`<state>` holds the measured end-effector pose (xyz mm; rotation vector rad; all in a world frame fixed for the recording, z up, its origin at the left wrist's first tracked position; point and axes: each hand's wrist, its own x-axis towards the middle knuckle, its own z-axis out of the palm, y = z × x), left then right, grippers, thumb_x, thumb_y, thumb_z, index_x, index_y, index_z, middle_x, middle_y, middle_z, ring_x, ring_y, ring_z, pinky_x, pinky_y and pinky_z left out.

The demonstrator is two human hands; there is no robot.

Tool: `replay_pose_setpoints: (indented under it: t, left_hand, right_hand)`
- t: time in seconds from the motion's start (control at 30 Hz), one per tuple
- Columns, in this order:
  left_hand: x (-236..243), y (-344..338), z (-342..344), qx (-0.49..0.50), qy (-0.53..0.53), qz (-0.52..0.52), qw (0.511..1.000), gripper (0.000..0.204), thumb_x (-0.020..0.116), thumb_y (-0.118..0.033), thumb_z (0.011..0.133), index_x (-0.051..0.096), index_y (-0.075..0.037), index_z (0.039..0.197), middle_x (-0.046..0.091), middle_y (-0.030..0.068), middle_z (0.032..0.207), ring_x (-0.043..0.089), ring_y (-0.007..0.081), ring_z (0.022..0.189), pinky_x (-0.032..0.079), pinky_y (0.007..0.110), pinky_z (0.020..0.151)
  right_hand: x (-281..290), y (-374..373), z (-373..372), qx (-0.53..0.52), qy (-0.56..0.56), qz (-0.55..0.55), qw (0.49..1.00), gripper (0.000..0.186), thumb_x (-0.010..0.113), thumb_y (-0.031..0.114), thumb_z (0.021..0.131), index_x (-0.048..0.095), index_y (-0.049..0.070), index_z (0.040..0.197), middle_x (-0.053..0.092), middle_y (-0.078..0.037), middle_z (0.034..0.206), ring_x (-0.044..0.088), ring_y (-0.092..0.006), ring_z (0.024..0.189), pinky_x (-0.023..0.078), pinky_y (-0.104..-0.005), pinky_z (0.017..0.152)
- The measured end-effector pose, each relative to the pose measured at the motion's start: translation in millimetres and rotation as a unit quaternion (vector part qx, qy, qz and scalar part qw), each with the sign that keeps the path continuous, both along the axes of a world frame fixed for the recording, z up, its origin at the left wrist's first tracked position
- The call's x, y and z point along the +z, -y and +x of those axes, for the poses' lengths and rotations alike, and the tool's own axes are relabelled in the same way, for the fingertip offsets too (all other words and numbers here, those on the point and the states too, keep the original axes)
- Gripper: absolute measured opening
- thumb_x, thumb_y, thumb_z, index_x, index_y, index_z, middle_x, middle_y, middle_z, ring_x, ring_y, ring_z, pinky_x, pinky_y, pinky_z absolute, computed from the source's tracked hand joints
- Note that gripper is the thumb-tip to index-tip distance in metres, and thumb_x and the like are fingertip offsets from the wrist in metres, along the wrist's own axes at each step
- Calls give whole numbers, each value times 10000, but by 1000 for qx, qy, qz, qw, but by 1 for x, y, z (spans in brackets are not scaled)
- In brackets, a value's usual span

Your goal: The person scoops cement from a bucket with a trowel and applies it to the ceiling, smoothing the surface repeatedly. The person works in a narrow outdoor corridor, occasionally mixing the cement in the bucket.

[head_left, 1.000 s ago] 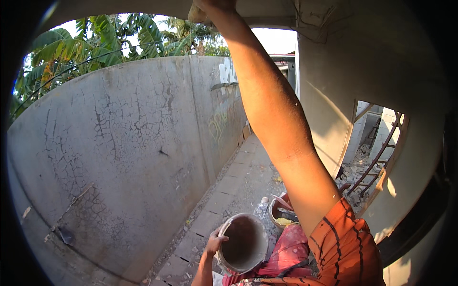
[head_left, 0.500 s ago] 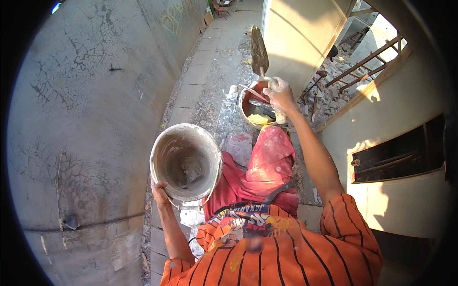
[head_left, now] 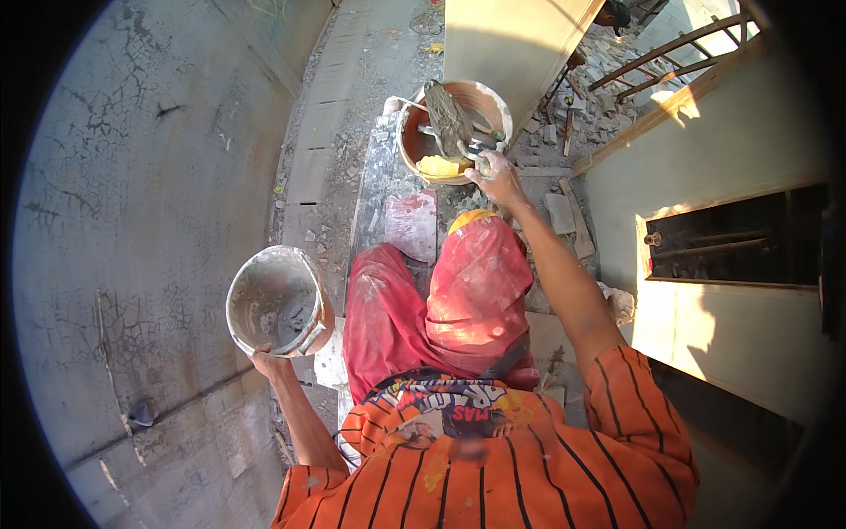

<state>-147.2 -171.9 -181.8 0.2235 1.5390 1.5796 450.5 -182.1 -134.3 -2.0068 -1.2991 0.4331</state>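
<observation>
My left hand (head_left: 267, 360) grips a grey, plaster-coated bucket (head_left: 251, 300) at its lower edge, out to the left of my knees, with thin residue inside. My right hand (head_left: 493, 181) grips a trowel (head_left: 448, 119) whose mortar-smeared blade lies over a reddish bucket (head_left: 498, 106) at the top centre. In that bucket are a yellow sponge-like piece (head_left: 438, 166) and several tools that I cannot fully make out. My knees, in dusty red trousers, are below it on a spattered plank (head_left: 370, 198) with a pinkish square piece (head_left: 410, 225).
A cracked concrete wall (head_left: 141, 220) runs along my left, beside a narrow rubble-strewn path (head_left: 308, 159). On the right are a pale wall (head_left: 679, 326) with a dark opening (head_left: 731, 238), a wooden ladder (head_left: 670, 66) and broken masonry (head_left: 604, 115). A pale panel (head_left: 493, 44) stands beyond the reddish bucket.
My right arm has come down from overhead, bringing the trowel onto the reddish bucket. The grey bucket in my left hand has shifted out to the left. My view has tilted downward.
</observation>
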Motion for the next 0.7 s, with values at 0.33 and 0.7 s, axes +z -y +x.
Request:
replay_pose_setpoints:
  t: [0.33,0.7]
  left_hand:
    - [22,-18,64,-84,-81,-101,988,429,408,44,588,511,-28,998,482,78,862,489,228,858,425,304,774]
    - [132,-19,90,-216,-66,-151,962,809,370,118,575,352,-78,1360,511,116,1068,537,234,873,495,340,775]
  right_hand:
    - [-30,6,-6,26,22,-19,999,405,730,308,742,596,-15,946,611,-163,915,584,-342,870,455,-412,768]
    - [-16,0,-16,-7,67,-157,985,488,689,412,764,611,-6,1004,624,-174,981,583,-355,924,440,-418,816]
